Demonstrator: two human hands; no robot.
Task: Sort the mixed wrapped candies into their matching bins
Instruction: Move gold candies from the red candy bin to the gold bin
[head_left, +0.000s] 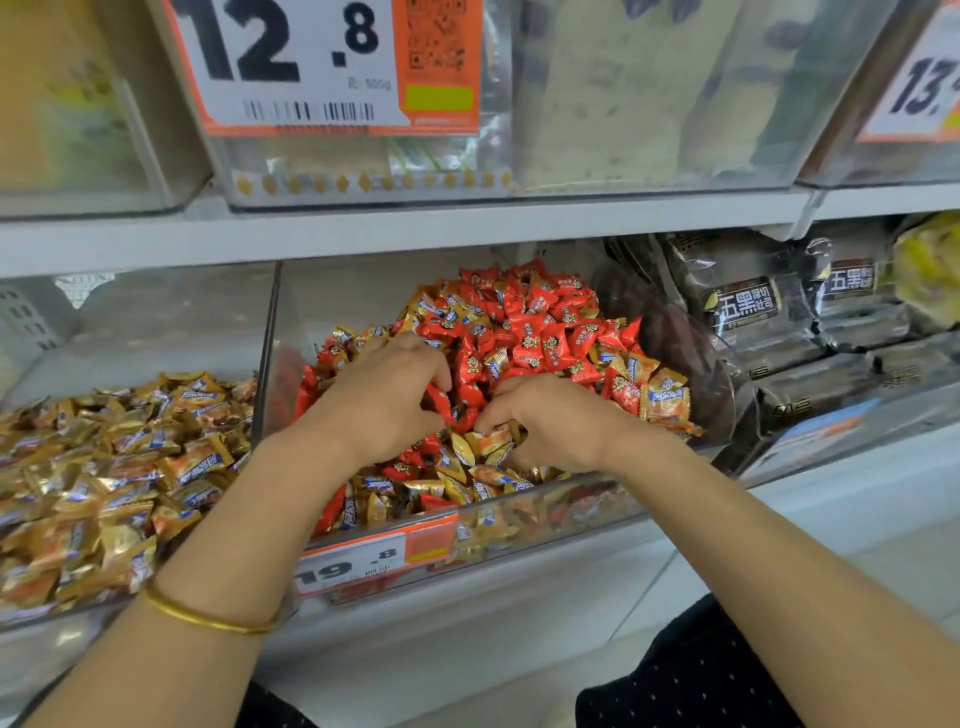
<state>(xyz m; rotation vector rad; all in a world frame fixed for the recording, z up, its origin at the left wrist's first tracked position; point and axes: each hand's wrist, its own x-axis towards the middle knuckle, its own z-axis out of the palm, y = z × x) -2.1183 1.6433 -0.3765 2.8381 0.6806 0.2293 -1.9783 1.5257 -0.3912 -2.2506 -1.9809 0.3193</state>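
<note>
- Step in hand: picking strays from the middle bin (358, 296), where red candies (540, 332) and gold candies (410, 488) lie mixed.
- The left hand (384, 400) curls among red ones; whether it grips any cannot be told.
- The right hand (550, 421) pinches gold candies.
- Next, probably: carry them to the left bin (171, 322).

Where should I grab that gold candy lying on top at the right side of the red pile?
Pinch the gold candy across its puffy middle, coming straight down from above. It lies flat and face up on top of the pile, uncovered, and the clear bin is open upward.
</note>
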